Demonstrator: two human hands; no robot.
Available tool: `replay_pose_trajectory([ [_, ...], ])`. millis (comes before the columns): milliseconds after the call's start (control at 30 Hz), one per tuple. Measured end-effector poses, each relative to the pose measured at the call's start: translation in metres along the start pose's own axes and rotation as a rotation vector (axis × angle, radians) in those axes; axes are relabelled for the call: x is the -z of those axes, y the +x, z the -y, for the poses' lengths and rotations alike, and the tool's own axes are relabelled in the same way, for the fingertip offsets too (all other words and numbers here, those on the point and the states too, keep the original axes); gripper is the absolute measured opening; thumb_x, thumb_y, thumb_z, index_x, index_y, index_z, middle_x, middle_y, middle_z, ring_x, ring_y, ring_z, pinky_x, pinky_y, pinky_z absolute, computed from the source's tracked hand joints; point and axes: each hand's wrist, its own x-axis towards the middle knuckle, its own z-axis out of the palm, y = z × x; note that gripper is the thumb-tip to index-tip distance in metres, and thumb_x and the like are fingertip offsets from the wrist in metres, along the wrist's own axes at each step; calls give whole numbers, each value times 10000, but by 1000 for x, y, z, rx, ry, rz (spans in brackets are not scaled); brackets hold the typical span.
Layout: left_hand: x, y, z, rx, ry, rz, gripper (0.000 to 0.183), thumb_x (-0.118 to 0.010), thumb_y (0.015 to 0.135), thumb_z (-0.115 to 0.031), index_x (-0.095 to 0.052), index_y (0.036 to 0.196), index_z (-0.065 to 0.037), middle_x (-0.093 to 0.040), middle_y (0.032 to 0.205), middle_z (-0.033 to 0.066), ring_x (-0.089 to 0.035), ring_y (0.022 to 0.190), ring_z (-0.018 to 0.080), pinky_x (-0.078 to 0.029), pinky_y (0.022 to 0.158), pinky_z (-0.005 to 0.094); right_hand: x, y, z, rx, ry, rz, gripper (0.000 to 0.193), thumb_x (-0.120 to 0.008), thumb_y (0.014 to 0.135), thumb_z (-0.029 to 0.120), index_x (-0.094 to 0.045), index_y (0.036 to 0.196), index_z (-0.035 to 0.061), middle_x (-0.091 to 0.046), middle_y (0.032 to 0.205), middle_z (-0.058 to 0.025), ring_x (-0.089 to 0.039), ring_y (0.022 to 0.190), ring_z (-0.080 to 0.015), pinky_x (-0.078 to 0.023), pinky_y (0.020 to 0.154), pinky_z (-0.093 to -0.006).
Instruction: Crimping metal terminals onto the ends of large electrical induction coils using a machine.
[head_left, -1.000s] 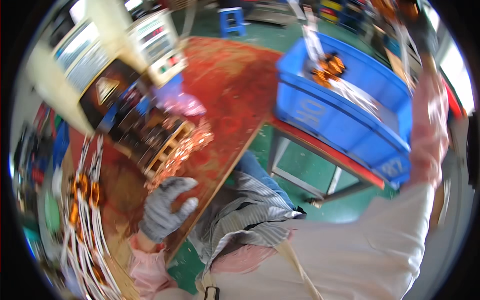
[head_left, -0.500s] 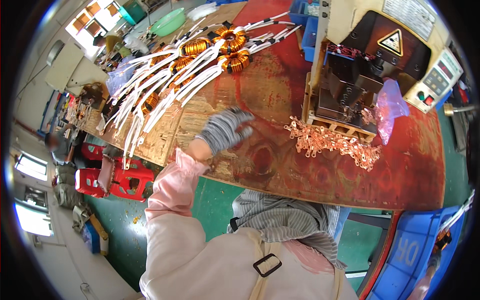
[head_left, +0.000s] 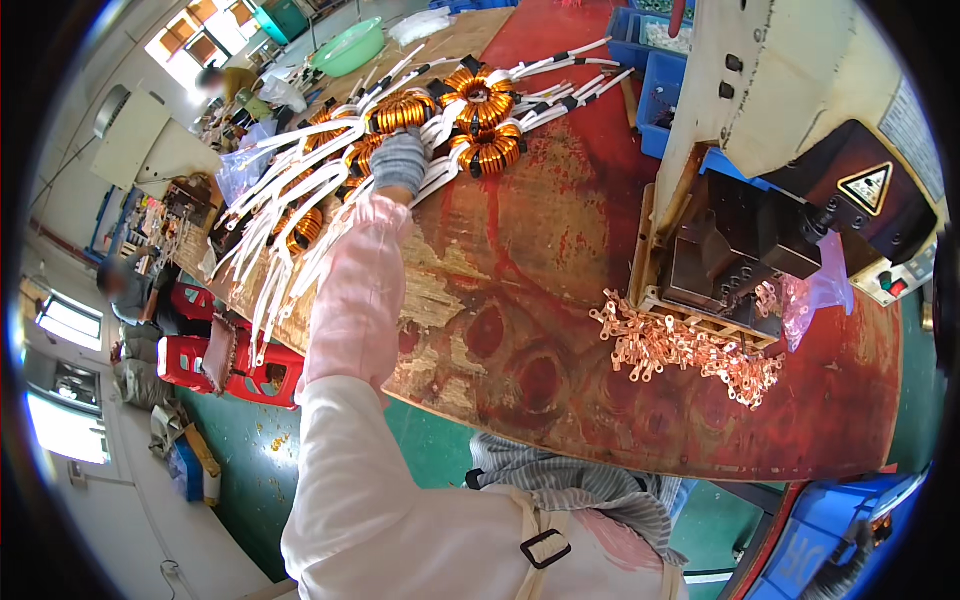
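My left hand, in a grey knit glove, reaches into a pile of copper-wound ring coils with white sleeved leads. It touches the coils and leads near the middle of the pile; its fingers are hidden by the back of the hand, so their grip cannot be seen. My right hand, also gloved, is at the lower right rim beside a blue crate. A coil with white leads shows partly in that crate, just beyond the hand. The right fingers are dark and unclear.
A press machine stands on the red, worn wooden table, with loose copper terminals heaped before it. Blue bins and a green basin sit farther back. Red stools stand left; other people are in the background.
My left hand has moved forward from the bare tabletop into the coil pile. My right hand has drawn away from the coil at the crate. The view has shifted slightly.
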Motion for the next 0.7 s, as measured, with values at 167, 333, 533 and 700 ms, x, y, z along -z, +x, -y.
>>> replay_pose_trajectory([
  [167, 32, 43, 11, -65, -187, 44, 413, -505, 790, -507, -575, 992, -154, -611, 918, 132, -582, 880, 280, -457, 727, 393, -59, -19, 5, 42, 420, 32, 224, -639, 740, 64, -574, 949, 19, -588, 828, -71, -569, 730, -175, -467, 665, -300],
  [333, 138, 41, 4, -162, -117, -39, 298, -581, 778, -346, -601, 1018, -171, -625, 901, 124, -599, 825, 278, -460, 743, 361, -67, 0, 58, 94, 392, 210, 163, -604, 752, 32, -575, 913, 35, -582, 837, -123, -564, 759, -278, -452, 706, -368],
  [533, 186, -67, 46, -64, -537, 13, 273, -583, 808, -185, -595, 1019, -12, -640, 900, 134, -614, 821, 167, -466, 735, 279, -79, -20, 77, 231, 437, 277, 147, -614, 728, 32, -567, 865, 55, -577, 802, -122, -558, 740, -299, -452, 682, -377],
  [700, 122, -189, 66, 253, -955, 28, 270, -655, 760, -165, -609, 975, -9, -649, 836, 67, -560, 722, 95, -456, 705, 235, -103, -29, 99, 260, 638, 296, 177, -630, 711, 31, -553, 864, 71, -572, 763, -107, -555, 691, -280, -449, 618, -368],
])
